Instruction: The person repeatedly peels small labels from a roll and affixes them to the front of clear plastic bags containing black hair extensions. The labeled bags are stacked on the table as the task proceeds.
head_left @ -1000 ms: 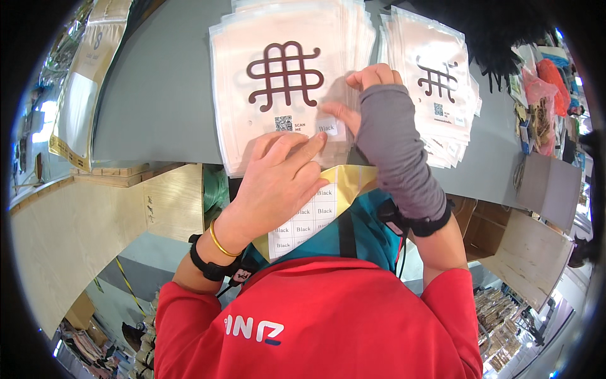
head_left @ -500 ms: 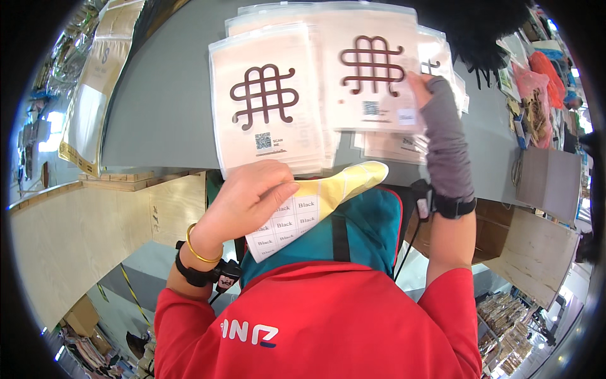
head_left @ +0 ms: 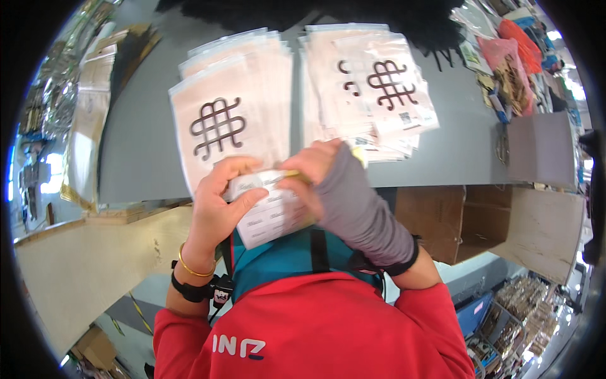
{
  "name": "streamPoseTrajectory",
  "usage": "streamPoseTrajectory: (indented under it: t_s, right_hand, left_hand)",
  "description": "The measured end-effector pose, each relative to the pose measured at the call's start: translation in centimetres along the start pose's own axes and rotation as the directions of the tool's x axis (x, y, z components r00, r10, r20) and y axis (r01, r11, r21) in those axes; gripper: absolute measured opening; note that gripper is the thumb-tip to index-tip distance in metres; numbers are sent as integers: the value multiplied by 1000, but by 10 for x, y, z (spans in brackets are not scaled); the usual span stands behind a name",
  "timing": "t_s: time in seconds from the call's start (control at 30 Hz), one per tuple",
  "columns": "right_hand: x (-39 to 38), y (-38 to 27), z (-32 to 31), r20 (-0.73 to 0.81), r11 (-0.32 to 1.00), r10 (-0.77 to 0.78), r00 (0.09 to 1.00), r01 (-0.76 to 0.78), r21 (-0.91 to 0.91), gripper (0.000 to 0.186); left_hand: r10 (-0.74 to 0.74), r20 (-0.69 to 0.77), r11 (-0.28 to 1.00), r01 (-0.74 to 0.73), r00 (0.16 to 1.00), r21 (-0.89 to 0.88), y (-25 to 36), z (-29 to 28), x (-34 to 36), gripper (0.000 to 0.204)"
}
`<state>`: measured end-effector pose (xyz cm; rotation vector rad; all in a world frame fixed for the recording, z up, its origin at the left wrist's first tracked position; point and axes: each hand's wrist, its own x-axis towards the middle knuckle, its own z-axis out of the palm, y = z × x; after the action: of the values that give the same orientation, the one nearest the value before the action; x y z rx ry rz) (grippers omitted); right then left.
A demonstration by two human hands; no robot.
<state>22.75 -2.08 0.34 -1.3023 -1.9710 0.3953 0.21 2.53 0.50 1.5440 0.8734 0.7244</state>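
Observation:
My left hand (head_left: 214,199) grips a white sheet of printed labels (head_left: 265,222) by its left edge, thumb on top, above my lap. At the sheet's right side is my right hand (head_left: 315,167), in a grey sleeve, its bent fingers blurred around the edge; whether a single label is between them I cannot make out. Just beyond my left hand lies a fanned pile of frosted zip bags (head_left: 218,129) with a dark looped emblem. A second pile of such bags (head_left: 389,88) lies to the right, its top bag turned at an angle.
Black fluffy material (head_left: 379,14) lies along the table's far side. At the right are plastic-wrapped items (head_left: 514,47) and an open cardboard box (head_left: 483,218) below table level. A long gold-edged package (head_left: 90,126) stands at the left.
My right hand has left the bags on the right and come down to the label sheet. The top bag there now lies tilted. My left hand still holds the sheet, now more upright.

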Motion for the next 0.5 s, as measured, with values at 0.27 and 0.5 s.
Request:
streamPoseTrajectory:
  t_s: [0.27, 0.5]
  right_hand:
    - [8, -13, -6, -39, 997, 47, 998, -45, 64, 26]
    - [6, -14, 14, -205, 954, -200, 958, 143, -263, 44]
  left_hand:
    - [-284, 29, 624, 208, 958, -753, -20, 18, -29, 44]
    - [-315, -126, 633, 110, 941, -766, -15, 22, -25, 25]
